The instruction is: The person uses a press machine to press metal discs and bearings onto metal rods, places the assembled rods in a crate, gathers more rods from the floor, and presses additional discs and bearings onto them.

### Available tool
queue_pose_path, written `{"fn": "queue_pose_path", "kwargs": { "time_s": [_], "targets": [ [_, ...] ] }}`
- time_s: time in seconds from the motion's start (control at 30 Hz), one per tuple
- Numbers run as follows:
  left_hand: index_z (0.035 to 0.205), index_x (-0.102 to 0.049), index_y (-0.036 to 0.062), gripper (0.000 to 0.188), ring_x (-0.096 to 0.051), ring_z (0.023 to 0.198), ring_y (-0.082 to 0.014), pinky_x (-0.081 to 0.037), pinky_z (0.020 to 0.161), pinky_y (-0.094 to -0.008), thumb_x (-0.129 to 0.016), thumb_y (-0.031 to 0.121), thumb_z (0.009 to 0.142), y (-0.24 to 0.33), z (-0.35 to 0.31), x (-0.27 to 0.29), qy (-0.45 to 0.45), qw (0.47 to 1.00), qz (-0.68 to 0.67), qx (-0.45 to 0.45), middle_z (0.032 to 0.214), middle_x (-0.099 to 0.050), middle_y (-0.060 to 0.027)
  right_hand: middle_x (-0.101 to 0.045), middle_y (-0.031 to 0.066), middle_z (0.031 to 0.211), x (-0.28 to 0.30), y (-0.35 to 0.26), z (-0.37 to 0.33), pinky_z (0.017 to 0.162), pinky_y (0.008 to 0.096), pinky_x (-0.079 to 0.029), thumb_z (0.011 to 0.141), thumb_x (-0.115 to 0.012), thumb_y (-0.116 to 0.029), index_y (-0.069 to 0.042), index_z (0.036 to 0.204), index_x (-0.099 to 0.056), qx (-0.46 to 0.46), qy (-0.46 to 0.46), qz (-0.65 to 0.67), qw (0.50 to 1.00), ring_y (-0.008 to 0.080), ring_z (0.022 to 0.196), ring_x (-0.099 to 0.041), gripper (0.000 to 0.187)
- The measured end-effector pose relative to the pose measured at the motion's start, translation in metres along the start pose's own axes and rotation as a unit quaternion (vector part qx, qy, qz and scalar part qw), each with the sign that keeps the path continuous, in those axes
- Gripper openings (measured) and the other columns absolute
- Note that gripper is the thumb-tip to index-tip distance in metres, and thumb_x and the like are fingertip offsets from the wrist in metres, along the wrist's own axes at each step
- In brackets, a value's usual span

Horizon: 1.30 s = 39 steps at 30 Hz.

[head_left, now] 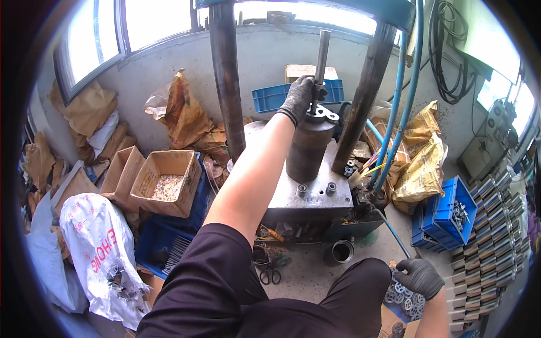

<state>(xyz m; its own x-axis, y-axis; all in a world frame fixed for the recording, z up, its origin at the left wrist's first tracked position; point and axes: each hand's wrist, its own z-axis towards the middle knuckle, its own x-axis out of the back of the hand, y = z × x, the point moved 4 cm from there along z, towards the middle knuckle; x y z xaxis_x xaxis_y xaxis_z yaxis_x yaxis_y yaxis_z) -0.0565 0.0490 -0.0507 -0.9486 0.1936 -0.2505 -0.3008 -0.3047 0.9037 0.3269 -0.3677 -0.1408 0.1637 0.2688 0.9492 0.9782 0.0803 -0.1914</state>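
Note:
My left hand (298,97), in a dark glove, is closed around the lower part of an upright metal rod (322,53). The rod stands over a light metal piece with round holes (326,114) on top of a dark steel cylinder (309,149). That cylinder rests on the press's metal bed (276,197). Low at the right, my gloved right hand (422,278) has its fingers curled at the lower end of a thin lever (393,234), which slants down from the press. Just below that hand lies a pile of flat metal parts with holes (403,298).
Thick press columns (224,79) and blue hoses (399,121) flank the cylinder. Cardboard boxes (169,163) and a white sack (96,242) crowd the left. A blue crate (451,208) and stacked metal tubes (490,242) stand right. A metal cup (342,252) sits on the floor.

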Motion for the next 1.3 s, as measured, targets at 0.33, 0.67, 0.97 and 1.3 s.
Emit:
{"fn": "queue_pose_path", "kwargs": {
  "time_s": [0.33, 0.67, 0.97, 1.3],
  "targets": [
    [0.141, -0.058, 0.0141, 0.052, -0.067, 0.086, -0.0154, -0.056, 0.078, -0.0332, -0.07, 0.046, 0.101, -0.011, -0.009, -0.008, 0.072, 0.972, 0.172, -0.141, 0.097, -0.071, -0.0073, -0.076, 0.017, 0.094, -0.011, -0.001, -0.012, 0.08, 0.0458, -0.059, 0.087, -0.069, -0.036, -0.009, 0.096, -0.081, -0.041, 0.06, 0.033, 0.997, 0.0381, 0.088, -0.074, 0.031],
    [0.118, -0.064, 0.0105, 0.029, -0.059, 0.072, -0.0082, -0.05, 0.059, -0.0268, -0.067, 0.036, 0.105, -0.001, -0.015, -0.016, 0.098, 0.98, 0.147, -0.088, 0.083, -0.063, -0.0003, -0.076, 0.0162, 0.09, -0.007, 0.003, -0.016, 0.078, 0.0493, -0.058, 0.092, -0.065, -0.037, -0.01, 0.095, -0.077, -0.017, 0.113, 0.004, 0.993, 0.0379, 0.086, -0.073, 0.03],
    [0.118, -0.065, 0.0073, 0.025, -0.057, 0.065, -0.0093, -0.048, 0.058, -0.0282, -0.065, 0.027, 0.103, -0.007, 0.001, -0.016, 0.105, 0.977, 0.136, -0.129, 0.076, -0.061, -0.0004, -0.075, 0.0159, 0.088, -0.007, 0.012, -0.014, 0.078, 0.05, -0.057, 0.093, -0.065, -0.037, -0.01, 0.097, -0.076, -0.002, 0.112, 0.004, 0.994, 0.0379, 0.085, -0.073, 0.03],
    [0.116, -0.064, 0.0066, 0.022, -0.057, 0.072, -0.0087, -0.05, 0.065, -0.0276, -0.067, 0.025, 0.104, -0.001, -0.015, -0.02, 0.104, 0.979, 0.131, -0.112, 0.083, -0.062, 0.0001, -0.074, 0.0153, 0.087, -0.002, 0.002, -0.014, 0.078, 0.0478, -0.057, 0.09, -0.065, -0.035, -0.008, 0.089, -0.076, -0.039, 0.123, 0.016, 0.991, 0.0369, 0.084, -0.072, 0.029]
  ]
}}
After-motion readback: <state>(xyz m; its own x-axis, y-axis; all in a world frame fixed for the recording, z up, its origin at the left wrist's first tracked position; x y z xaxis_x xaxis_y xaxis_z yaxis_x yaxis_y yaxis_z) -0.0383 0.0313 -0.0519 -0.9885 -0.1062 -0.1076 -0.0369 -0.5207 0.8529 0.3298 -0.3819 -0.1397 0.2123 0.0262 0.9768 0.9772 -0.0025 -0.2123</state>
